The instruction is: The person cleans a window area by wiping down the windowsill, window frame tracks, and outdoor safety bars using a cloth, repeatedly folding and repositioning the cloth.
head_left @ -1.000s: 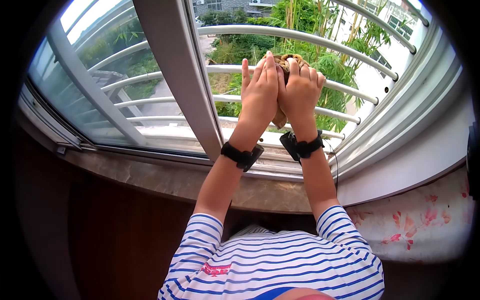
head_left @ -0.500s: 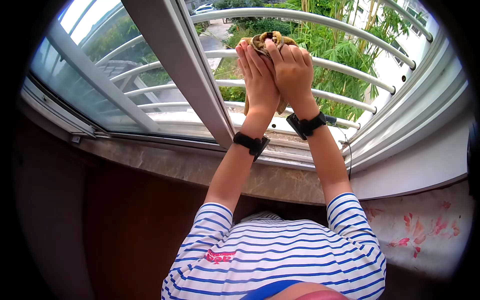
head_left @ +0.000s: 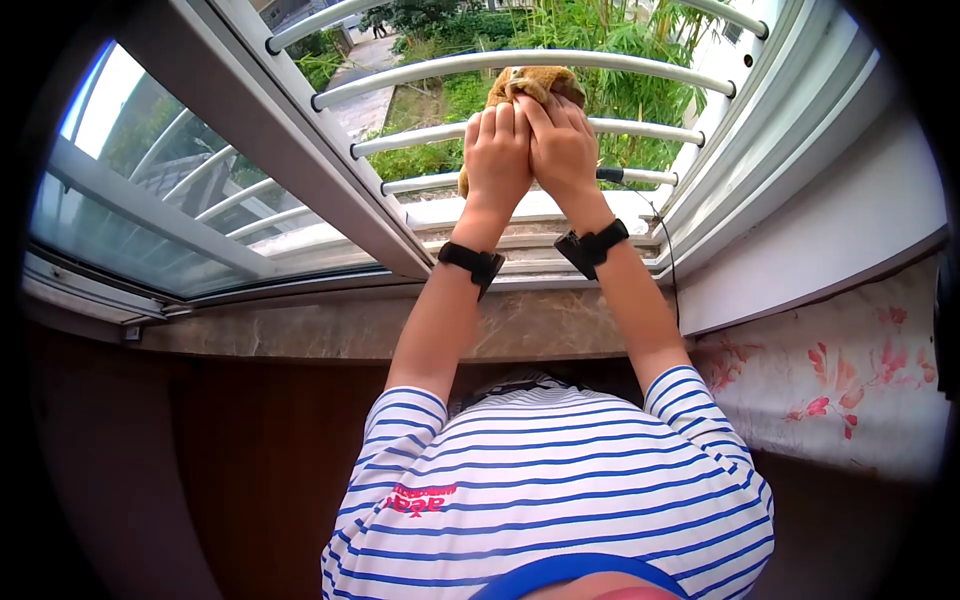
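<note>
A bunched brown cloth (head_left: 540, 82) is held in both hands at the window's white bars (head_left: 440, 132). My left hand (head_left: 497, 155) is closed on its left part, fingers curled over it. Pressed against it, my right hand (head_left: 562, 148) grips the cloth's right part, also with bent fingers. A bit of the cloth hangs down left of my left hand. The two hands touch each other side by side, and their palms are hidden. Black straps with dark devices circle both wrists.
The sliding glass pane (head_left: 150, 190) and its frame stand at the left. Below the bars runs a brown marble sill (head_left: 330, 325). A thin black cable (head_left: 672, 250) hangs at the right, beside the white wall and a floral cloth (head_left: 820, 370). Greenery lies outside.
The view has shifted, bringing more bars into sight on the left. My left hand's fingers, stretched before, are now curled over the cloth. The cloth looks more bunched up above both hands.
</note>
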Motion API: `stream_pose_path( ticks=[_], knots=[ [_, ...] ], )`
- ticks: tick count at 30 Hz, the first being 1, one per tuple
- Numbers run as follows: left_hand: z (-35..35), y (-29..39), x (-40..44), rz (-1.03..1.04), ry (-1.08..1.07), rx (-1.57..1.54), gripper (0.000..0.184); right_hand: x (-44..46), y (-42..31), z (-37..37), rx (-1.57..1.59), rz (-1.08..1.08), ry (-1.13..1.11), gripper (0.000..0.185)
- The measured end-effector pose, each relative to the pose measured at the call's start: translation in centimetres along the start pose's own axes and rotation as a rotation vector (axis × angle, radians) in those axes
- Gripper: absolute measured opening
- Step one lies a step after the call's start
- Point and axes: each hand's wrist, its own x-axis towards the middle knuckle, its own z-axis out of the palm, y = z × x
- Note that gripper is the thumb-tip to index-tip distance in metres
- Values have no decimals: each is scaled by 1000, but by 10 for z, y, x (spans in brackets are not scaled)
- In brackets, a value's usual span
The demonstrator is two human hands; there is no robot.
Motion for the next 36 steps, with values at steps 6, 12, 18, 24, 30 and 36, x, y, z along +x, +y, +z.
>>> stream_pose_path(
  ticks=[6, 12, 18, 24, 30, 36],
  knots=[
    [8, 15, 18, -122, -95, 27, 23, 10, 19, -4, -55, 79, -242, 12],
    [16, 45, 20, -153, -119, 108, 32, 4, 35, -21, -108, 54, -234, 10],
    [39, 102, 38, -80, -181, 81, 41, -8, 67, -60, -473, 217, -300, 18],
    [50, 96, 45, 6, -101, -51, 25, -10, 77, -61, -427, 348, -294, 23],
    [47, 92, 47, 32, -57, -104, 22, -13, 75, -56, -369, 324, -164, 15],
    [44, 79, 34, 105, -4, -265, 43, -18, 67, -47, -413, 314, -97, 19]
  ],
)
